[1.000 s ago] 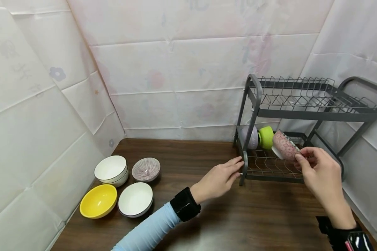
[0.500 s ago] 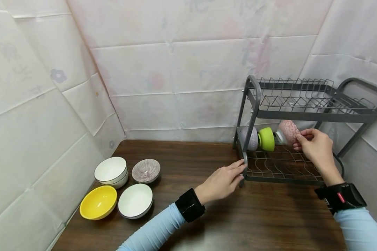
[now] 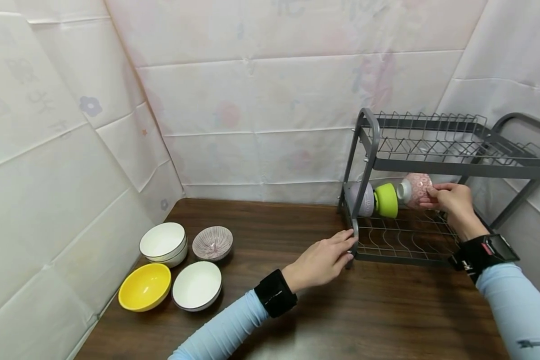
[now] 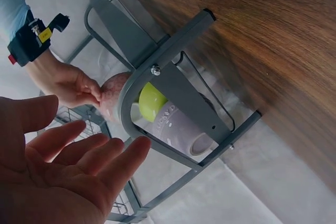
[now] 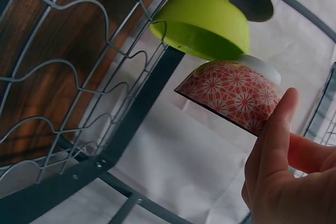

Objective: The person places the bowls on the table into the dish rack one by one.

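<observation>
A red-and-white patterned bowl (image 5: 231, 90) is pinched at its rim by my right hand (image 3: 454, 202), over the lower tier of a dark grey dish rack (image 3: 432, 167). It is tipped on its side, its white foot toward the green bowl (image 3: 386, 201). That green bowl stands on edge in the lower tier, beside a pale purple bowl (image 4: 181, 129) at the rack's left end. My left hand (image 3: 321, 260) rests with its fingertips against the rack's left front leg, fingers extended. In the left wrist view the left palm and spread fingers hold nothing.
On the left of the wooden table (image 3: 270, 235) stand stacked white bowls (image 3: 163, 240), a yellow bowl (image 3: 145, 287), a white bowl with a dark rim (image 3: 197, 286) and a striped bowl (image 3: 212, 243). The rack's upper wire tier overhangs the right hand. White cloth walls enclose the table.
My right hand has carried the patterned bowl back and inward under the upper tier, turning its foot toward the green bowl. The left hand has stayed at the rack's leg.
</observation>
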A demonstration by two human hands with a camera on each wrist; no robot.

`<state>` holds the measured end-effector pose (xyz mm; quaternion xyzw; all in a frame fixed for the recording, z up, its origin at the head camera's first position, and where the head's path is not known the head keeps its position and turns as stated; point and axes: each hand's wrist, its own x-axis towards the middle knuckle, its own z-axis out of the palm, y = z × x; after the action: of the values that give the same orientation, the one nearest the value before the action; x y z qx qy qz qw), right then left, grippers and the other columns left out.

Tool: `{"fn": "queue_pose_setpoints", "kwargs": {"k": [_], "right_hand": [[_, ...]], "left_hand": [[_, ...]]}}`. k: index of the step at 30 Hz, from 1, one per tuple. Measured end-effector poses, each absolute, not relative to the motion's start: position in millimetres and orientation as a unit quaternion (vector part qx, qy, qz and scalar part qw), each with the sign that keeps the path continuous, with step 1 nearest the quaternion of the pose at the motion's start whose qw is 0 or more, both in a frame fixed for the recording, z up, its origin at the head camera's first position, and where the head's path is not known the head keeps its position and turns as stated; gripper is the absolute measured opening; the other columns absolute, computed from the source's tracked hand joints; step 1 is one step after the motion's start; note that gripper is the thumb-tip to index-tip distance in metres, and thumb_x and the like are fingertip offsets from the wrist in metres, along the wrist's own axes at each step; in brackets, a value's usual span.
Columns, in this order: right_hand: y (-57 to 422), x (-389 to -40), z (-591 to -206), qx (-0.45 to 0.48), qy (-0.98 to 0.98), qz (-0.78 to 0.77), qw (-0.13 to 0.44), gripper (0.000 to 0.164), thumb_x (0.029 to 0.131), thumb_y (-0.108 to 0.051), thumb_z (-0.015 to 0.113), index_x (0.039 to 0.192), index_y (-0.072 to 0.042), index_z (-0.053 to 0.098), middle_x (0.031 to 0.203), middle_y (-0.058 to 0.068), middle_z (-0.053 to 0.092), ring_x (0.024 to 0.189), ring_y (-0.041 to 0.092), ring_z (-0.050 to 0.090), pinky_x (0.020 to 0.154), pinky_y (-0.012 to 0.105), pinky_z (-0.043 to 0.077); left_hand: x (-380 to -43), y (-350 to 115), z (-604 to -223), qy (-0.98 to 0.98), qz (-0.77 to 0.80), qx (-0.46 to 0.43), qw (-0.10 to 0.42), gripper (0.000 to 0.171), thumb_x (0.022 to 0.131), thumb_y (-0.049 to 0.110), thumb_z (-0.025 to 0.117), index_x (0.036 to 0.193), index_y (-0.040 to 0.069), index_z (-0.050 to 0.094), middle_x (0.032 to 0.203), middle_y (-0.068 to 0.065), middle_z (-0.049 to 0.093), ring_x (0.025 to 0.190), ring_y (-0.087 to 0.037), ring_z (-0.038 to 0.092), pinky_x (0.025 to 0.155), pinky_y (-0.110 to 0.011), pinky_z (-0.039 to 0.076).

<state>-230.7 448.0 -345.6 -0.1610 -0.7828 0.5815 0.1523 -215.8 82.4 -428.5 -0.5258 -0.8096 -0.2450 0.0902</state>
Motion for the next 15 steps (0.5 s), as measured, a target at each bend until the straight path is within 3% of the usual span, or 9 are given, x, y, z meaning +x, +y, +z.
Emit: {"fn": "queue_pose_setpoints", "kwargs": {"k": [7,9,12,15], "right_hand": [[458.8,-244.9,-352.5,-0.195,-0.747,0.623,0.128,0.036,0.108,-0.001,0.047,0.139,0.017,0.046,0.074,-0.003,0.065,0.064,0.006,0.072,0.073,0.026,0.061],[461.1,-247.7,-354.4,-0.204,-0.724,0.648,0.121,0.026,0.106,0.003,0.049,0.129,0.015,0.053,0.074,-0.001,0.065,0.063,0.007,0.072,0.071,0.026,0.061],[464.6,-252.3,-356.5,-0.225,-0.692,0.677,0.111,0.009,0.100,0.010,0.051,0.100,0.006,0.059,0.072,0.002,0.064,0.059,0.011,0.072,0.070,0.027,0.061],[467.6,-258.4,-359.7,-0.242,-0.686,0.679,0.100,0.018,0.097,0.015,0.051,0.088,0.001,0.059,0.070,0.003,0.065,0.058,0.013,0.072,0.070,0.028,0.061]], "left_hand": [[-217.8,83.4,-432.0,-0.810,-0.247,-0.526,0.083,0.046,0.112,0.023,0.054,0.153,0.004,0.053,0.163,-0.015,0.042,0.150,-0.016,0.039,0.116,-0.025,0.034],[-217.8,84.0,-432.3,-0.810,-0.246,-0.526,0.077,0.046,0.112,0.024,0.054,0.153,0.004,0.053,0.164,-0.014,0.042,0.150,-0.015,0.038,0.116,-0.025,0.035],[-217.6,84.9,-432.7,-0.811,-0.244,-0.526,0.073,0.046,0.112,0.025,0.053,0.153,0.005,0.053,0.164,-0.012,0.041,0.150,-0.014,0.038,0.115,-0.025,0.035],[-217.4,85.7,-432.5,-0.811,-0.243,-0.526,0.076,0.046,0.112,0.025,0.052,0.154,0.005,0.053,0.164,-0.012,0.041,0.149,-0.014,0.039,0.115,-0.025,0.036]]}}
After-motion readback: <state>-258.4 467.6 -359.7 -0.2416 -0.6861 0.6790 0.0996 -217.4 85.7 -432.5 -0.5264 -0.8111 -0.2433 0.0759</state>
